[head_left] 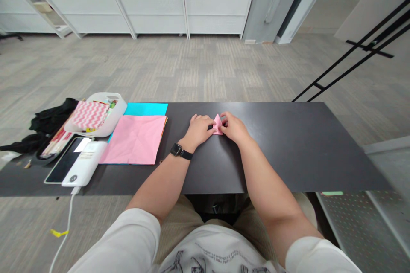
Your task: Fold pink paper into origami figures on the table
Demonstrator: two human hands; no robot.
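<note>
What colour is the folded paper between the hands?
The paper is pink; it shows in the head view, the only one.

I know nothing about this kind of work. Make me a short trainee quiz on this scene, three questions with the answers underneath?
1. True or false: the small folded pink paper is between the left hand and the right hand.

2. What colour tops the paper stack?
A) green
B) pink
C) black

3. Fill in: the watch is worn on the person's own ____ side.

Key: 1. true; 2. B; 3. left.
</note>
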